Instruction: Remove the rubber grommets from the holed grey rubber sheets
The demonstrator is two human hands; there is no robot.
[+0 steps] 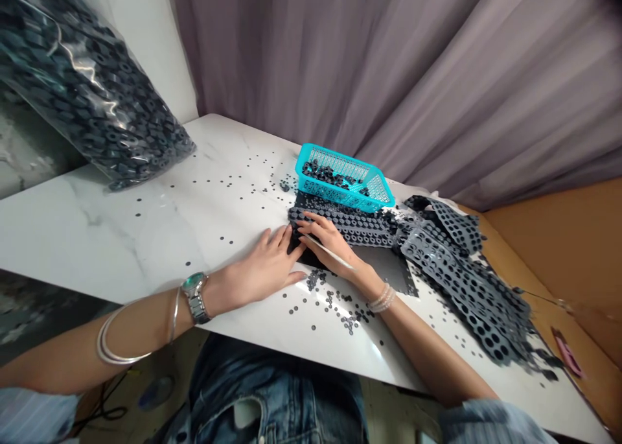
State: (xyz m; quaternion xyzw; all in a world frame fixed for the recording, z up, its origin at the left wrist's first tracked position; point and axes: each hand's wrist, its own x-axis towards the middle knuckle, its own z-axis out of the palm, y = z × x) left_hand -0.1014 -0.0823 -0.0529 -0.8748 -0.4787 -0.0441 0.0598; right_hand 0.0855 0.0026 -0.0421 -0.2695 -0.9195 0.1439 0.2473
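A dark grey foam strip sheet [362, 227] with rows of ring-shaped cut-outs lies on a black mat [386, 269]. My left hand [262, 269] rests flat on the table, fingers stretched, their tips at the left end of the sheet. My right hand [330, 246] is closed round a thin white stick [328, 251], held like a pen, over that same end. The stick's tip is hidden by my fingers. Small black discs [350, 317] are strewn in front of the mat.
A turquoise basket [383, 194] with black foam pieces stands behind the sheet. Punched-out grey sheets [461, 288] are heaped at the right. A clear bag [97, 94] of black rings stands at the left. A pink-handled tool [566, 353] lies far right. Behind hangs a curtain [291, 55].
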